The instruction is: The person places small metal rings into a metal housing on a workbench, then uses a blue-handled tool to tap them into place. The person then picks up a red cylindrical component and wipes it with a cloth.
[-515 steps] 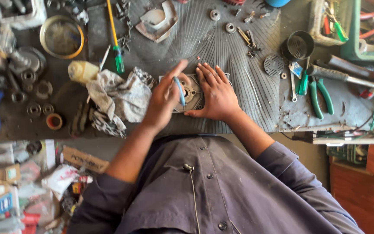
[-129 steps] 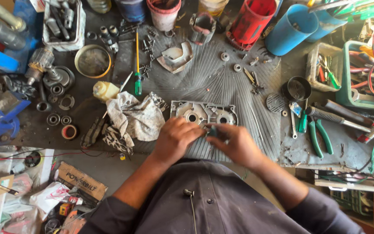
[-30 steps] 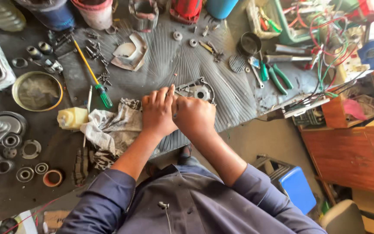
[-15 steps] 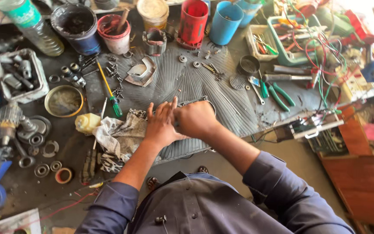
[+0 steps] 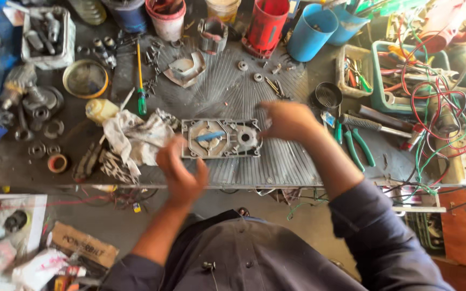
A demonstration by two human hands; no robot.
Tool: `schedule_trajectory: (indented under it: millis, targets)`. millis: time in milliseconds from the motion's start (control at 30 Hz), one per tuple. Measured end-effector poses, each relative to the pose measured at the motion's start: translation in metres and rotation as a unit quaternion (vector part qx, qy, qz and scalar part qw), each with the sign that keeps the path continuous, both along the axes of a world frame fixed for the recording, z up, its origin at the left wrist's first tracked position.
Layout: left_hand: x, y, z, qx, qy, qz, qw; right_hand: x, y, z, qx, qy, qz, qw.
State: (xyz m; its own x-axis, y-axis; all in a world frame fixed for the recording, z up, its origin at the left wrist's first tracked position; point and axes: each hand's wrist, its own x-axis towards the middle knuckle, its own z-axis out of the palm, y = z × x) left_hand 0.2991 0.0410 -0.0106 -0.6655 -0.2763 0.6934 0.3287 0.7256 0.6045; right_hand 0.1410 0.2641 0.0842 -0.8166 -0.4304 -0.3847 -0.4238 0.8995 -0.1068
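Cluttered ribbed workbench (image 5: 227, 97). A grey metal housing (image 5: 221, 138) lies between both hands, untouched. Left hand (image 5: 182, 171) loosely spread, blurred; right hand (image 5: 287, 119) curled, empty.

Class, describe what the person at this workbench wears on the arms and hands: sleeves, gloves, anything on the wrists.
Both hands are bare: no gloves show on the left hand or the right hand. The dark blue-grey sleeves of a buttoned work shirt are pushed up, leaving the forearms uncovered. No watch or wristband shows; both hands are motion-blurred.
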Motion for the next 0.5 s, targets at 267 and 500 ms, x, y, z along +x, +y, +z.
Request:
schedule_trajectory:
  millis: [267, 500]
  targets:
    - [0.001, 0.21, 0.089, -0.247, 0.191, -0.441, 0.842, -0.01, -0.022, -0.035, 0.039, 0.185, 0.051, 0.981]
    - [0.04, 0.31, 0.092, -0.239, 0.224, -0.536, 0.778, -0.016, 0.024, -0.027, -0.082, 0.447, 0.33, 0.827]
